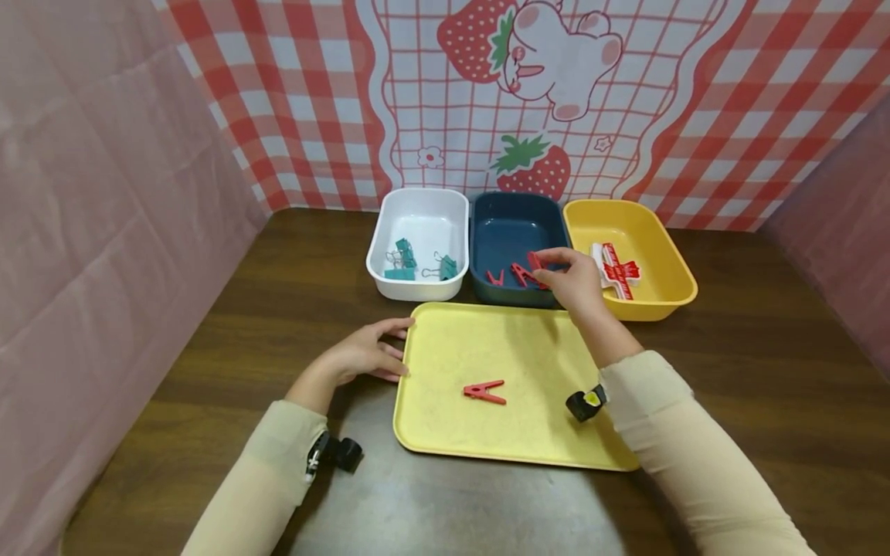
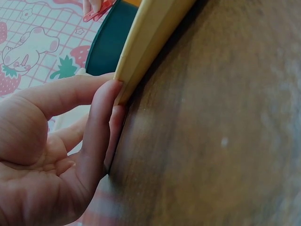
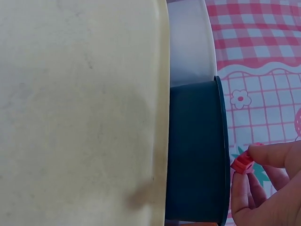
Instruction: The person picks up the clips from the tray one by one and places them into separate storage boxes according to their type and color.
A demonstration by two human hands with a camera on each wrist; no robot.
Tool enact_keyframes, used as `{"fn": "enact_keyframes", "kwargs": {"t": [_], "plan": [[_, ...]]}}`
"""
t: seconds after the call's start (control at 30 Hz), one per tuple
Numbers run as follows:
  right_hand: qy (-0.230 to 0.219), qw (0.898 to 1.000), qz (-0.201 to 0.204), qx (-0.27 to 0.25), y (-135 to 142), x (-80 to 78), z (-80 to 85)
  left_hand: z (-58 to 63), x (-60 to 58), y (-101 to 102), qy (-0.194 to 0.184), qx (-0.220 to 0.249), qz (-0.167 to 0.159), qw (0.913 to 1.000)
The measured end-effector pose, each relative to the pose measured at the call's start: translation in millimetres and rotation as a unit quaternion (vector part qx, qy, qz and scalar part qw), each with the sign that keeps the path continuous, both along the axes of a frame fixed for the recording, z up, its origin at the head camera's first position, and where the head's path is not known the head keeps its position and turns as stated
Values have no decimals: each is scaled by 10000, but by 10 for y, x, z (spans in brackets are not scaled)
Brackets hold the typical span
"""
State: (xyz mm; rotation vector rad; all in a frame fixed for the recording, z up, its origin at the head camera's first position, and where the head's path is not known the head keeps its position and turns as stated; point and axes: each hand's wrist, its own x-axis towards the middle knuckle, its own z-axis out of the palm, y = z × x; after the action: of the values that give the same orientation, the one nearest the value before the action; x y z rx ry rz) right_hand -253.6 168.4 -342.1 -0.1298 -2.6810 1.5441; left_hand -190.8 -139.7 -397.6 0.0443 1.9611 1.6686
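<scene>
My right hand (image 1: pixel 573 282) pinches a red clothespin (image 3: pixel 243 162) between thumb and fingertips, over the front of the dark blue bin (image 1: pixel 514 224). Red clothespins (image 1: pixel 495 278) lie in that bin near its front wall, partly behind the hand. Another red clothespin (image 1: pixel 484 391) lies on the yellow tray (image 1: pixel 445 340), left of its middle. At the tray's left edge is my left hand (image 1: pixel 361 353), its fingers spread and relaxed. In the left wrist view its fingertips (image 2: pixel 115 84) touch the tray's rim.
Left of the dark blue bin stands a white bin (image 1: pixel 417 208) with several teal binder clips (image 1: pixel 403 259). A yellow bin (image 1: pixel 660 262) on the right holds red and white clips (image 1: pixel 619 270). All three bins stand behind the tray on a wooden table (image 1: pixel 278 262), before a checked cloth.
</scene>
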Motion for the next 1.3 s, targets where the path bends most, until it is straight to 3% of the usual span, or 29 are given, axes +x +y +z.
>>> {"fn": "enact_keyframes", "kwargs": {"t": [0.73, 1.3], "plan": [[-193, 9986, -466, -145, -51, -295, -28, -7, -12, -3, -31, -80, 11, 10000], [-96, 9967, -465, -654, -10, -293, -78, -1, -9, -11, -25, -42, -28, 10000]]}}
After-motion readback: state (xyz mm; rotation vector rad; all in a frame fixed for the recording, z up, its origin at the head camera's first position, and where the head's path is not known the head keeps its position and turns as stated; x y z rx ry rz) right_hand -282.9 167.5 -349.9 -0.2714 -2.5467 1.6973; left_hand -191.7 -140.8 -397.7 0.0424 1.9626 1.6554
